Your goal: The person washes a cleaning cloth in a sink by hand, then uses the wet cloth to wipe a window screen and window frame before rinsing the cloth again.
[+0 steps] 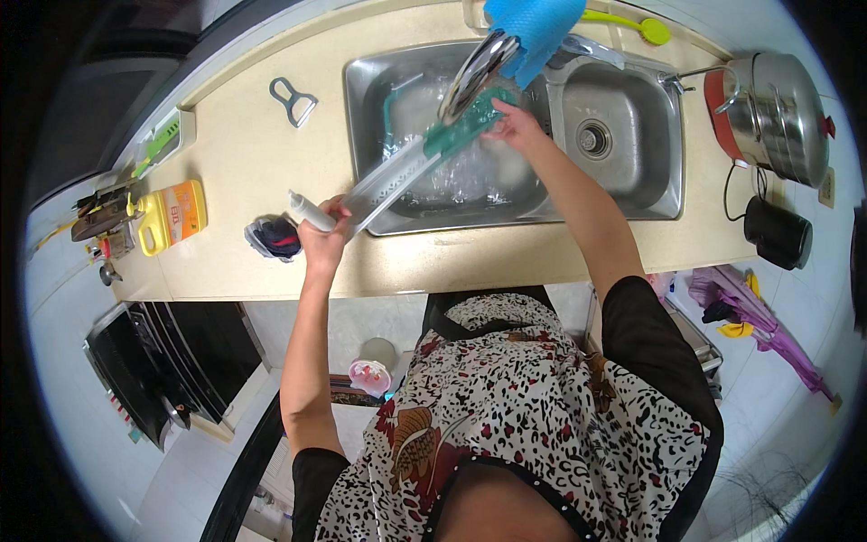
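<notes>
My left hand (pixel 324 234) grips the white end of a long plastic mandoline slicer (pixel 393 177), beside a white stub that sticks up past my thumb. The slicer slants over the left basin (pixel 366 88) of a steel sink, its blurred green far part under a chrome faucet (pixel 477 71). At that green end my right hand (pixel 518 129) has its thumb and fingers on the edge. Splashing water blurs the basin below, where a green-edged piece (pixel 388 118) lies partly hidden. A bunched dark cloth (pixel 274 238) rests on the counter near my left hand.
A Y-shaped peeler (pixel 292 101) and a yellow detergent jug (pixel 173 217) stand left on the counter. Blue textured sheeting (pixel 535 30) hangs over the faucet. The right basin (pixel 613 101) has a drain strainer. A steel steamer pot (pixel 779 118) stands at far right.
</notes>
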`<state>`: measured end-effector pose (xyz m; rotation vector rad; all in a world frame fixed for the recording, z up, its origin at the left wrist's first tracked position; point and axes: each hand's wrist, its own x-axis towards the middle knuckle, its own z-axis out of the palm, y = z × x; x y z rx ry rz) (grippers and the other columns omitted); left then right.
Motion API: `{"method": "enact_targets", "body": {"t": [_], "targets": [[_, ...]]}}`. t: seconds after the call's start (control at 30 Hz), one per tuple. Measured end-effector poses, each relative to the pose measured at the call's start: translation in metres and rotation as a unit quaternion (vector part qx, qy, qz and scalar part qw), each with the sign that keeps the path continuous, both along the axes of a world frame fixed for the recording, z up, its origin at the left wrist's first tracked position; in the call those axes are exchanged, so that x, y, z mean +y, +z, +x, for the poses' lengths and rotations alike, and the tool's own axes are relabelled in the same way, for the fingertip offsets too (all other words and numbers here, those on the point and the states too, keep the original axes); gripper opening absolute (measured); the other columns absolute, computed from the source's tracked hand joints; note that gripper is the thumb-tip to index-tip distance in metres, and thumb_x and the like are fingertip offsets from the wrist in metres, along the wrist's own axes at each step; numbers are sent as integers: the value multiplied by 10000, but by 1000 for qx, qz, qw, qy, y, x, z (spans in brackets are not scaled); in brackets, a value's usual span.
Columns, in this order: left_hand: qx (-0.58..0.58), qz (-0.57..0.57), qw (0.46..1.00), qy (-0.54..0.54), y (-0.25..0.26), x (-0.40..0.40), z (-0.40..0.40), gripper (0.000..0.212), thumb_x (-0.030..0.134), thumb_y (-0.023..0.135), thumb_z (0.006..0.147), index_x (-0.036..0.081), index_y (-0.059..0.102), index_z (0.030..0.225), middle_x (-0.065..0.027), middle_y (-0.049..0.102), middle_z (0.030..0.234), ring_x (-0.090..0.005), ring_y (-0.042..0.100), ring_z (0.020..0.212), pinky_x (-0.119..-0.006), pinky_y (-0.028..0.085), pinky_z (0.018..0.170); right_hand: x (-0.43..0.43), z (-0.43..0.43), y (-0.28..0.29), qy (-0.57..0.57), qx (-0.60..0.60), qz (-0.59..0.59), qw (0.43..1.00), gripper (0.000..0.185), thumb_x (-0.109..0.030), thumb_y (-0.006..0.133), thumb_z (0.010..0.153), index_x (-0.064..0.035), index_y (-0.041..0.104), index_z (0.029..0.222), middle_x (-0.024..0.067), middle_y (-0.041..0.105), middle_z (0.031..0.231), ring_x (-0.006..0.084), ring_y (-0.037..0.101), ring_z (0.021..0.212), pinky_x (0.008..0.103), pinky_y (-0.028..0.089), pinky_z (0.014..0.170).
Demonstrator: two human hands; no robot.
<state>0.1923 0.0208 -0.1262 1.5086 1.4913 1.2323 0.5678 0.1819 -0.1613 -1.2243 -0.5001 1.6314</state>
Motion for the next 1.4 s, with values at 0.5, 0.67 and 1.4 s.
{"method": "enact_targets", "body": {"t": [0.5,0.67,1.4], "targets": [[327,171,921,-124,195,4,73,148,106,695,644,33,647,763,-131,602,607,-283,608,562,-348,485,560,-28,-35,-150,19,109,-71,991,200,-229,454,891,-119,581,1000,80,626,918,249,613,762,406,516,672],[466,245,831,-176,218,15,112,256,256,737,632,28,637,693,-144,586,577,-316,600,596,-375,482,583,-43,-111,-203,25,88,-193,977,233,-257,446,877,-119,583,1006,78,594,949,268,555,808,421,480,705],[355,101,928,-44,123,8,-6,269,81,649,679,68,631,947,-170,629,813,-311,617,706,-370,473,651,-86,-95,-166,-49,39,-161,985,222,-172,420,918,-159,498,1126,54,495,1172,269,476,1062,570,310,919]]}}
